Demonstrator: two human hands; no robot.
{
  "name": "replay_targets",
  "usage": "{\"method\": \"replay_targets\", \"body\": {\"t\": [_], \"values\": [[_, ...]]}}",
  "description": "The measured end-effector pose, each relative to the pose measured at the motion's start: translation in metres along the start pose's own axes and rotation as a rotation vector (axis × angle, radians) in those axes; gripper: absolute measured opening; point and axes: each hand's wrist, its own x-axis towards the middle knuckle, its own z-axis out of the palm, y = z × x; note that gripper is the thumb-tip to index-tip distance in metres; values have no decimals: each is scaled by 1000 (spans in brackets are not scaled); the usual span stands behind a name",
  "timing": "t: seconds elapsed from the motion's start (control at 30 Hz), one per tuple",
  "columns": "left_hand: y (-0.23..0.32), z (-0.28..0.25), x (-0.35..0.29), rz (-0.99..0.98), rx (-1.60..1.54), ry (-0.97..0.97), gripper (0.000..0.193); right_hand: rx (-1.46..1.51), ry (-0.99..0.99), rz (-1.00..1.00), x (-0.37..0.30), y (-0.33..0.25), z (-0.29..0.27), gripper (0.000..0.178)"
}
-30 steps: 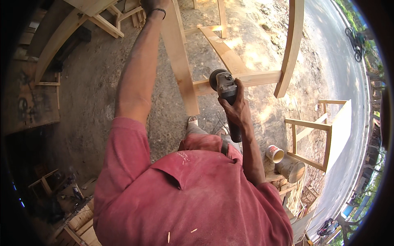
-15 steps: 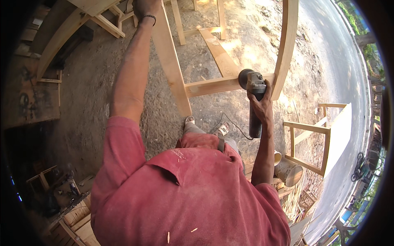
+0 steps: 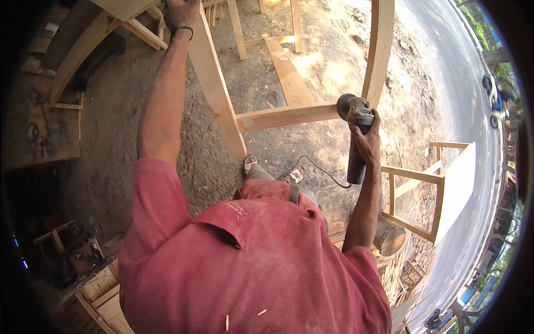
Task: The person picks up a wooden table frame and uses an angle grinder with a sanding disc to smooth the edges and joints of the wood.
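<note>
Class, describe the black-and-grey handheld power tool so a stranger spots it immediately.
From the big maroon shirt, follow the bare right forearm up to the right grip. It holds the black-and-grey power tool, round dark disc uppermost, near a pale wooden crossbar. Unlike that wood, it is dark and trails a thin cord.

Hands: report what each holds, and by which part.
The right hand grips the grinder by its body, just behind the head. The left hand is at the board; its grip cannot be told.
</note>
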Motion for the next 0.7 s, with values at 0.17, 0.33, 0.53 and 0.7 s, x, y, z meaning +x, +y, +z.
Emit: {"method": "replay_targets", "body": {"t": [0.17, 0.33, 0.53, 0.7], "values": [[10, -11, -3, -225, -42, -237, 89, -1, -13, 12, 4, 2, -8, 89], [16, -13, -2, -219, -19, -196, 91, 84, -7, 15, -1, 2, -7, 92], [-2, 10, 21, -146, -125, -124, 92, 360, 20, -3, -42, 8, 14, 89], [-56, 6, 35, 99, -101, -206, 107, 505, 55, -3, -64, -7, 59, 91]]}}
